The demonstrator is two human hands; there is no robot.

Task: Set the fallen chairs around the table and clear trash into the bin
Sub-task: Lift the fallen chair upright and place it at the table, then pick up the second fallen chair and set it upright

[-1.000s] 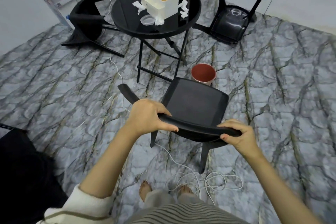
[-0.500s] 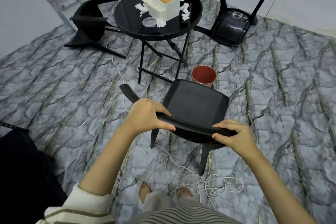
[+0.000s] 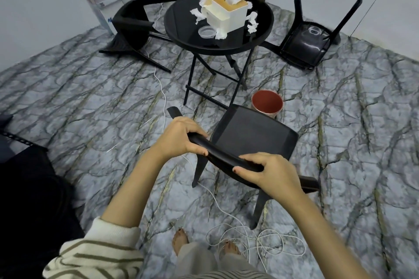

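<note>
A black chair point(image 3: 254, 136) stands upright in front of me, its seat facing the round black table point(image 3: 181, 22). My left hand point(image 3: 179, 138) and my right hand point(image 3: 269, 172) both grip its curved backrest. Two more black chairs lie toppled: one chair left of the table point(image 3: 131, 27), one chair right of it point(image 3: 310, 45). Crumpled white tissues point(image 3: 252, 21) and a clear plastic lid point(image 3: 206, 31) lie on the table around a white tissue box point(image 3: 226, 12). A red-lined bin point(image 3: 267, 102) sits on the floor just beyond the upright chair.
A white cable point(image 3: 256, 240) loops over the floor by my bare feet and runs under the chair toward the table. A dark object point(image 3: 29, 188) fills the lower left. Walls, a shelf and a cardboard panel close the far side.
My right hand has slid left along the backrest, closer to my left hand. The chair has turned slightly, and my view has shifted a little.
</note>
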